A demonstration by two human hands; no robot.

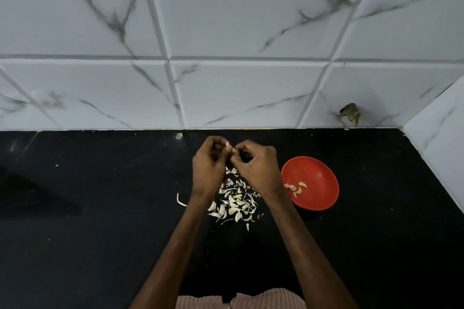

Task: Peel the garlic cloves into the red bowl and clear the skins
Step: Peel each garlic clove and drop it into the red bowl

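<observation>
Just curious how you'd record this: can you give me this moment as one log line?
step: peeling | left hand, right hand: pinch one clove | bowl: a few peeled cloves | pile: skins and cloves, beneath hands

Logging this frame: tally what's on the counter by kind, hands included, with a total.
Hands: 2, left hand and right hand
Red bowl: 1
Garlic clove pinched between the hands: 1
Peeled cloves in the bowl: about 5
Pile of cloves and skins: 1, pieces uncountable
Stray skin strip: 1
Total: about 11
</observation>
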